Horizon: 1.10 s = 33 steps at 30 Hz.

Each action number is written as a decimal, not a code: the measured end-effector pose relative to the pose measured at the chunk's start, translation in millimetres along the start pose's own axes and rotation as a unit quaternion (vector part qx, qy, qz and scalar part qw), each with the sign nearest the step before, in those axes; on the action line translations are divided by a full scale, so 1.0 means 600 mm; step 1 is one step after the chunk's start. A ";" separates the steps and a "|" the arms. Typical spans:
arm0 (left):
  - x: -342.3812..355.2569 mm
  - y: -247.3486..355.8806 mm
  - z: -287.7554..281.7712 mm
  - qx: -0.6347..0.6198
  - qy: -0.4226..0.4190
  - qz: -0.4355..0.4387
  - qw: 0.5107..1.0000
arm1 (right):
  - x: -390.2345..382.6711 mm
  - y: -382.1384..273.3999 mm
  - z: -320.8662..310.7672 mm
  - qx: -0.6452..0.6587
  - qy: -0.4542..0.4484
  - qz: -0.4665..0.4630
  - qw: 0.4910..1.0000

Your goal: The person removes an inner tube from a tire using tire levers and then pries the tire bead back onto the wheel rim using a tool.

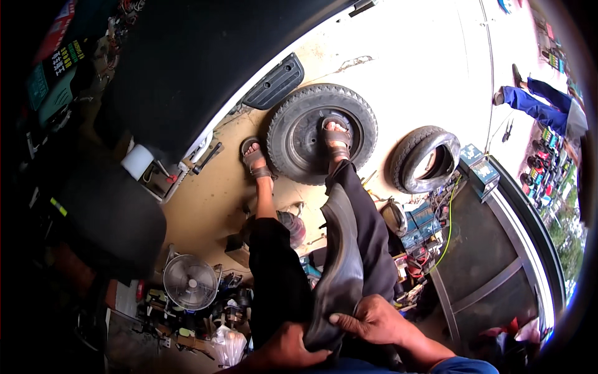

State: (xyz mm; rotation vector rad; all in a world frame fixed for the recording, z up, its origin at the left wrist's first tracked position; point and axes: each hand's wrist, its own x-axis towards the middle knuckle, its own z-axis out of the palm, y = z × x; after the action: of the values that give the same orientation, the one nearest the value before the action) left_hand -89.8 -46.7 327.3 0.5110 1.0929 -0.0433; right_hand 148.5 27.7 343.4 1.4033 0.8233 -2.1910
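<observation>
A long, limp piece of dark rubber, looking like an inner tube (341,249), lies along my right thigh and reaches up past the knee. My right hand (377,321) closes on its near end, the thumb pressed on top of the rubber. Against the lower left side of the same end, my left hand (291,346) is curled, its fingers partly hidden. Farther off, a wheel with its tyre (283,143) lies flat on the floor. My right sandalled foot (336,134) rests on its rim, and my left foot (254,156) stands beside it.
Right of the wheel lies a loose tyre (405,162). A round fan (192,282) stands among clutter at lower left. Tools and a blue box (420,224) crowd the right, near a metal-framed panel (486,262). A person in blue trousers (529,103) is at far right.
</observation>
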 end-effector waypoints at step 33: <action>0.014 -0.503 0.110 0.634 -0.165 0.107 0.748 | 0.307 0.339 0.051 0.130 0.417 -0.001 0.900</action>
State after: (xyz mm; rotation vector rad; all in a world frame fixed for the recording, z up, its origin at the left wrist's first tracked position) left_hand -115.2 -339.1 230.8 1.7839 0.4974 -0.6915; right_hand 178.2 -148.2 132.6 2.5417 0.7863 -1.6877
